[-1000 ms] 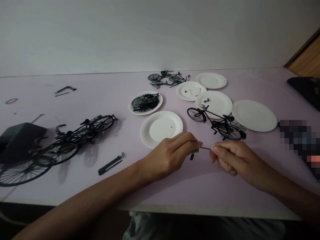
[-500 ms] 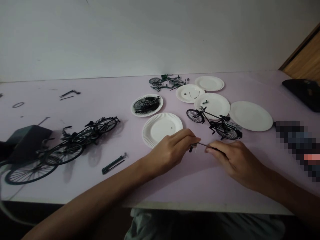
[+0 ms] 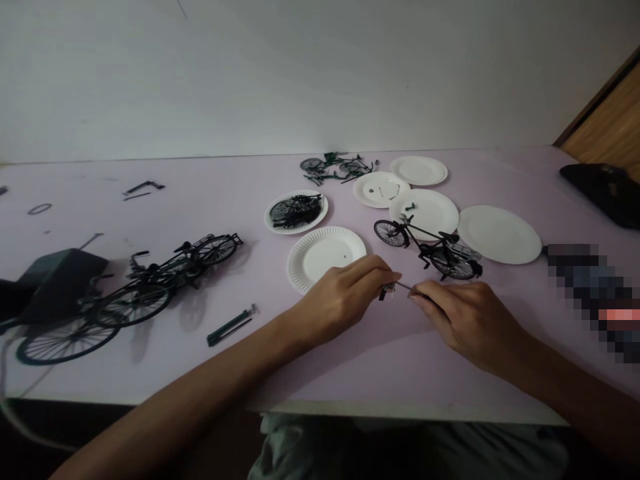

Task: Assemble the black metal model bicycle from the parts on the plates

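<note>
My left hand [image 3: 345, 300] pinches a small dark part [image 3: 385, 291] with a bright metal piece at its fingertips. A thin metal rod [image 3: 406, 287] runs from that part into the fingers of my right hand [image 3: 467, 317], which grips the rod's far end. The rod's middle shows between my hands, and its end is hidden by my fingers. Just beyond my right hand stands a finished black model bicycle [image 3: 427, 243]. A white paper plate [image 3: 320, 257] lies just past my left hand, not touching it.
Further paper plates lie on the lilac table [image 3: 310, 373], one holding dark bicycle parts. Green-black frame pieces lie at the back. A larger model bicycle [image 3: 135, 300] and a dark box [image 3: 63, 283] stand at the left. A dark case [image 3: 605, 193] lies at the right.
My right hand has moved left along the rod, closing the gap between my hands. The whole scene has shifted slightly in view with my head.
</note>
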`<action>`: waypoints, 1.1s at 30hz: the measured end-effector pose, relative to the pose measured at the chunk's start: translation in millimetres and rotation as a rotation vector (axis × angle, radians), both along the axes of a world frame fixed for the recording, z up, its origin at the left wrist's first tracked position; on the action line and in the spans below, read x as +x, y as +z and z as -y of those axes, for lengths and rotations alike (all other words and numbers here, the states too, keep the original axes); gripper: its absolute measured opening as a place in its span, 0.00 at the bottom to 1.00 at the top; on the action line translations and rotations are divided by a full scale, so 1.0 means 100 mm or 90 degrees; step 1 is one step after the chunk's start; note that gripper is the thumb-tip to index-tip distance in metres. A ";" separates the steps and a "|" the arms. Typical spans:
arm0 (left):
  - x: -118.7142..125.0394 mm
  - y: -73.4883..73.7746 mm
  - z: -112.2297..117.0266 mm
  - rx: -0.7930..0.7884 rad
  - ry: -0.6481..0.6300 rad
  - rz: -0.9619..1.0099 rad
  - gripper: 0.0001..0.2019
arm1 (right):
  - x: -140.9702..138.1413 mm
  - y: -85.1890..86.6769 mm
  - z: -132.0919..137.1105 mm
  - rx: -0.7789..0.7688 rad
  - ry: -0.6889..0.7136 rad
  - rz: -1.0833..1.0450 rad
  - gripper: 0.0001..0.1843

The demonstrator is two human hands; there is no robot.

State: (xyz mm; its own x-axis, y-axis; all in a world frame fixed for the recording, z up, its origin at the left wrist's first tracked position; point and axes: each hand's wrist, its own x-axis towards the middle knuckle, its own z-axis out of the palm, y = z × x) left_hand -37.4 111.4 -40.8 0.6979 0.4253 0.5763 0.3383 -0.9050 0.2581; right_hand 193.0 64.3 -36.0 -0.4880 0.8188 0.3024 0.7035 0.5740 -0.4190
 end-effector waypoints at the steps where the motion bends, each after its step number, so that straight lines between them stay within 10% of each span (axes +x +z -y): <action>1: 0.00 0.01 0.01 0.013 -0.004 0.001 0.13 | 0.00 0.01 0.01 -0.029 0.000 -0.020 0.14; 8: 0.05 0.17 0.07 0.240 -0.030 0.006 0.10 | -0.02 0.20 0.03 -0.705 0.031 -0.410 0.21; 16: 0.03 0.03 0.06 0.082 0.003 0.025 0.12 | -0.03 0.06 0.06 0.002 0.006 -0.040 0.13; 19: 0.03 0.01 0.07 0.071 -0.003 0.031 0.12 | -0.04 0.09 0.06 -0.090 -0.001 -0.084 0.16; 25: 0.05 0.14 0.11 0.209 -0.010 -0.002 0.09 | -0.05 0.15 0.02 -0.661 0.014 -0.410 0.24; 31: 0.06 0.10 0.10 0.143 -0.012 -0.007 0.10 | -0.06 0.04 0.05 -0.200 -0.040 -0.144 0.18; 33: 0.07 0.09 0.11 0.132 -0.003 0.020 0.10 | -0.05 0.05 0.05 -0.190 -0.039 -0.130 0.17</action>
State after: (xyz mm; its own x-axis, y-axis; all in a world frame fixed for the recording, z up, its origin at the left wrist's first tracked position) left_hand -30.9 99.9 -32.2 0.6805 0.2923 0.6720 0.3285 -0.9414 0.0769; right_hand 187.7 59.0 -30.6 -0.3902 0.9113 0.1316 0.6171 0.3649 -0.6972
